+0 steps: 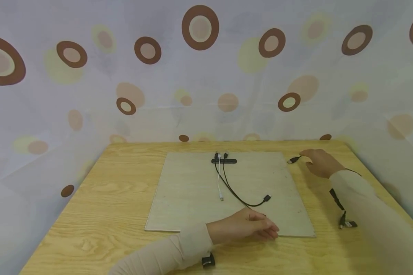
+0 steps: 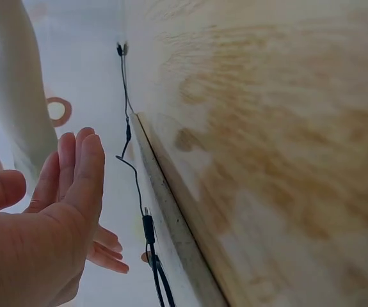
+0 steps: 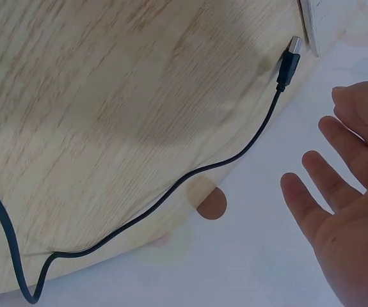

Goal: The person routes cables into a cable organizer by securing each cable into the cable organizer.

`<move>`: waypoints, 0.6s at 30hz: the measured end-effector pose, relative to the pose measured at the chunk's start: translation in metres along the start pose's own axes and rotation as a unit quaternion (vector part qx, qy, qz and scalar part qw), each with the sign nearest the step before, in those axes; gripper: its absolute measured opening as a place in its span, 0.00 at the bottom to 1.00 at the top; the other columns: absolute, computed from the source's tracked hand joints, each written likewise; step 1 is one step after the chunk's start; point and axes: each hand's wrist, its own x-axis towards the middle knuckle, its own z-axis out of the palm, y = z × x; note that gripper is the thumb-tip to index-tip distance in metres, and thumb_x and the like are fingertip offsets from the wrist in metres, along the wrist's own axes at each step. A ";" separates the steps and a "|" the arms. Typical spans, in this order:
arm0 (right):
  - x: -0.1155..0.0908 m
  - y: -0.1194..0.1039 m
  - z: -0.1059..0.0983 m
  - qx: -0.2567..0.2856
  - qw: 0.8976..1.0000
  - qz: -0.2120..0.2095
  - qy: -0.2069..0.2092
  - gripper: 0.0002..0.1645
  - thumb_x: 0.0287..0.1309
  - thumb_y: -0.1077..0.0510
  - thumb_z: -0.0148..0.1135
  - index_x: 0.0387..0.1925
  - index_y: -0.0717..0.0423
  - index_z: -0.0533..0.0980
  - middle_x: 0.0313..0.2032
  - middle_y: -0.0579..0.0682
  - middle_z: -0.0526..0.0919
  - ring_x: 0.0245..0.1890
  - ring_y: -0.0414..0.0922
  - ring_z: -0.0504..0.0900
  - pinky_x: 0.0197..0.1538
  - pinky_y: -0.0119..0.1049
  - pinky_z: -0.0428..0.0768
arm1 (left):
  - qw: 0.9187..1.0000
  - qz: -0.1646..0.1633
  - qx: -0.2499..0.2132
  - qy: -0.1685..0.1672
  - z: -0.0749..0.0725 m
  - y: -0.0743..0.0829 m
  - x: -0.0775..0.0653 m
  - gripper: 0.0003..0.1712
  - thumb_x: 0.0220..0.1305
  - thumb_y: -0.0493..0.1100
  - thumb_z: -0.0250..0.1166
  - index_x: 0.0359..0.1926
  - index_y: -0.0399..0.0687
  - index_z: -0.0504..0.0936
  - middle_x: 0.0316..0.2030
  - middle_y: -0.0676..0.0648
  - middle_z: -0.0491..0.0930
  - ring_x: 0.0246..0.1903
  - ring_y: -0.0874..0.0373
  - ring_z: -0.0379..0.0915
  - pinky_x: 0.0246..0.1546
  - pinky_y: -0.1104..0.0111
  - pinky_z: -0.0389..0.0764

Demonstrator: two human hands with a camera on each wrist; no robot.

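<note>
White cable and two black cables sit at the far black holder on the board; apparently done. Remaining, probably: black USB cable, right of board. Right hand beside it, fingers loose, empty; left hand relaxed, empty, near edge.

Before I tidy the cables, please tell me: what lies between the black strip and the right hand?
In the head view: bare board, some table, then a black USB plug.
</note>
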 end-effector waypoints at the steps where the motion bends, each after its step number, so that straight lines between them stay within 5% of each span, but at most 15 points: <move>1: 0.001 0.001 0.001 0.006 1.000 0.000 -0.004 0.26 0.60 0.71 0.51 0.61 0.76 0.65 0.58 0.76 0.68 0.51 0.68 0.74 0.46 0.55 0.76 | 1.000 0.000 0.001 0.000 0.000 -0.001 0.000 0.20 0.75 0.41 0.48 0.54 0.28 0.77 0.50 0.31 0.79 0.51 0.44 0.78 0.49 0.64 0.80; 4: 0.007 0.005 0.007 0.019 1.000 0.001 -0.016 0.27 0.61 0.71 0.49 0.62 0.75 0.63 0.59 0.76 0.67 0.56 0.71 0.68 0.53 0.62 0.72 | 1.000 0.001 -0.002 -0.003 -0.001 -0.001 -0.001 0.21 0.75 0.41 0.48 0.55 0.28 0.76 0.50 0.30 0.78 0.51 0.43 0.78 0.49 0.64 0.80; 18: 0.028 0.017 0.031 -0.006 0.998 0.014 -0.057 0.32 0.57 0.73 0.55 0.64 0.74 0.62 0.63 0.75 0.61 0.60 0.72 0.62 0.58 0.64 0.66 | 1.000 -0.001 -0.004 -0.015 -0.001 0.005 -0.008 0.21 0.75 0.42 0.48 0.56 0.29 0.76 0.51 0.33 0.79 0.49 0.57 0.80 0.50 0.67 0.79</move>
